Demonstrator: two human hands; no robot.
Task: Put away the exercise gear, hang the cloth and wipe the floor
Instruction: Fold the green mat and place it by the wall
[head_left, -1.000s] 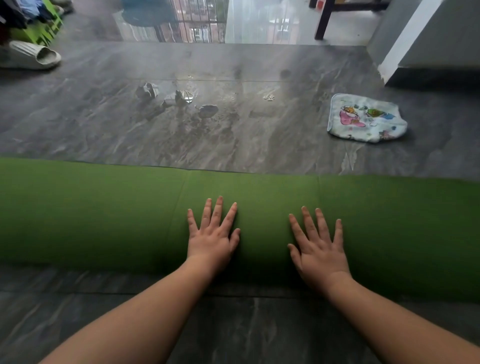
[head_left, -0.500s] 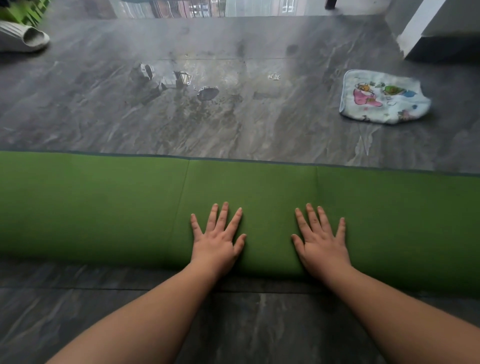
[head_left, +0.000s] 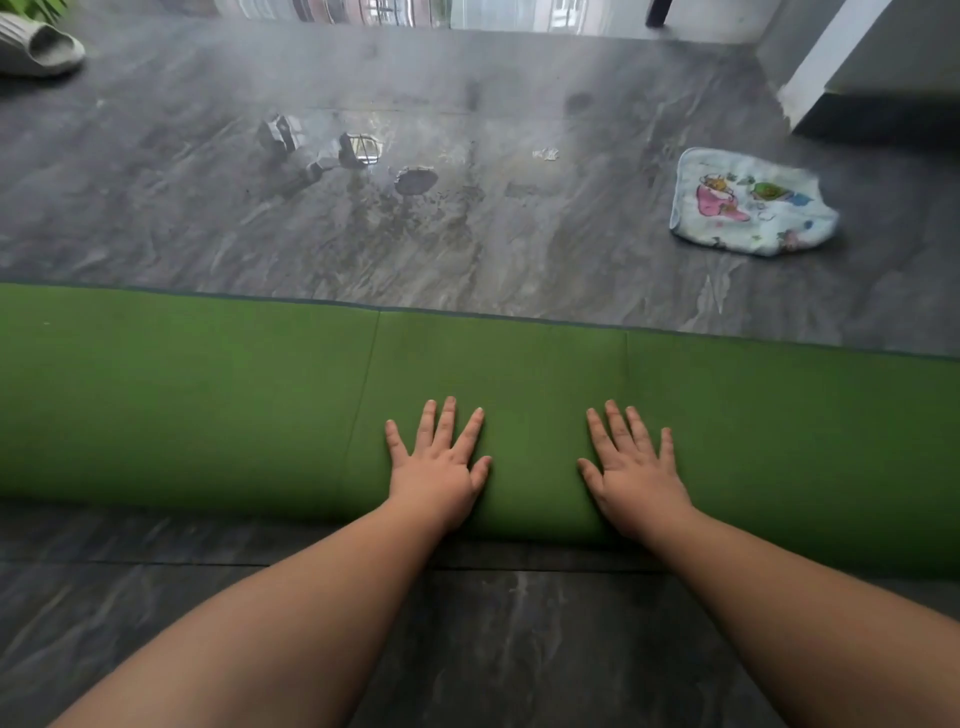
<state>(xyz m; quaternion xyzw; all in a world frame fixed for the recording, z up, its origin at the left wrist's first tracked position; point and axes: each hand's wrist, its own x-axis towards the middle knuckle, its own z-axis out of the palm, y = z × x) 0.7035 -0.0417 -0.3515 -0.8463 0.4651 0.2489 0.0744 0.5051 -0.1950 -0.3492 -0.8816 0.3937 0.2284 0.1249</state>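
A green exercise mat (head_left: 208, 395) lies rolled across the dark grey floor, spanning the whole width of the view. My left hand (head_left: 439, 470) and my right hand (head_left: 636, 475) rest flat on top of the roll near its middle, fingers spread, palms down, gripping nothing. A small white cloth (head_left: 748, 205) with colourful cartoon prints lies crumpled on the floor beyond the mat at the right. Wet patches and puddles (head_left: 363, 156) glisten on the floor beyond the mat, left of centre.
A pale slipper (head_left: 39, 49) lies at the far left. A white-edged wall corner (head_left: 826, 57) stands at the far right. A glass door or window (head_left: 415, 10) runs along the back. A dark furniture leg (head_left: 657, 10) shows at the top.
The view has tilted down and shifted slightly. Both hands stay flat on the roll, and the mat's far edge sits a little nearer to the puddles and the cloth.
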